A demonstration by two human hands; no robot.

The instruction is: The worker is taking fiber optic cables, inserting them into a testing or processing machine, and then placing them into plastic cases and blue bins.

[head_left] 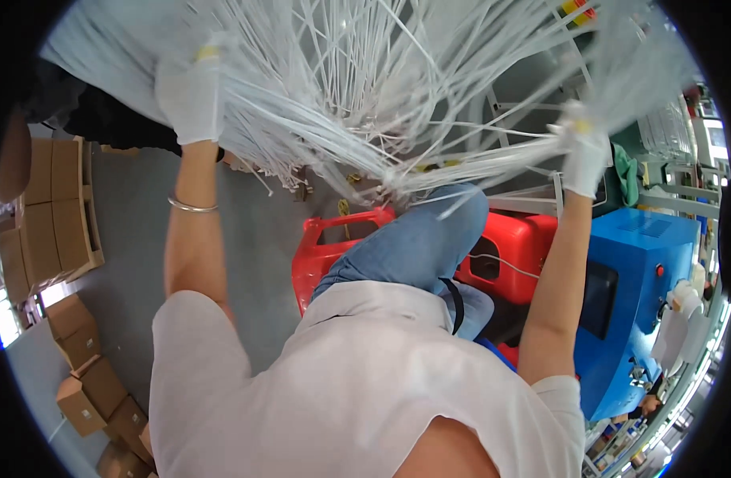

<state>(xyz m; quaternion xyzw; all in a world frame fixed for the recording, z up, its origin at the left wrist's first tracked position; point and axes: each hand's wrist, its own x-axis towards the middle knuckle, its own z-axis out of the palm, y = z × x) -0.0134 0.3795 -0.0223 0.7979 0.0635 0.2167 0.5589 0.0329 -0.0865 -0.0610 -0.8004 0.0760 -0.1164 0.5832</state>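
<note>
A wide spread of thin white cables [301, 115] fills the upper part of the head view, fanning out and blurred in places. My left hand [192, 99], in a white glove, is closed around a thick bunch of them at the upper left. At the upper right my right hand [586, 155], also gloved, grips another bunch. Both arms are stretched forward and apart. Between the hands the bunches sag and meet in a tangle above my knee [453, 211]. Loose cable ends hang down below. A small yellow patch shows at each hand.
Red plastic seats or stools [321, 259] stand beside my legs. To the right is a blue machine box [640, 239] with a dark panel, and a green cloth [625, 171] behind it. Cardboard boxes [43, 211] are stacked at the left, with more boxes [94, 394] lower down.
</note>
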